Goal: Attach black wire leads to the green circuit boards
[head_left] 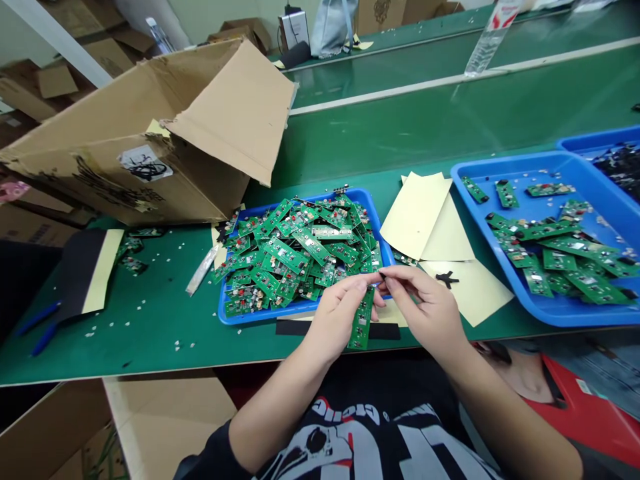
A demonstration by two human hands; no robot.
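Note:
My left hand (344, 308) is closed on a green circuit board (361, 324), which hangs down from the fingers, tilted slightly. At the board's upper end, my right hand (424, 300) pinches a small black piece (383, 274); its exact kind is too small to make out. Both hands meet just in front of a blue tray (300, 309) heaped with similar green boards (295, 253). To the right of my right hand, several small black pieces (447, 279) lie on yellow paper (480, 293).
A second blue tray (520, 293) with more boards stands at right, another holding black parts (620, 167) behind it. A large open cardboard box (200, 180) stands back left. Black-and-yellow sheet (95, 273), blue-handled tool (43, 330) and white scraps lie left. A water bottle (493, 40) stands behind.

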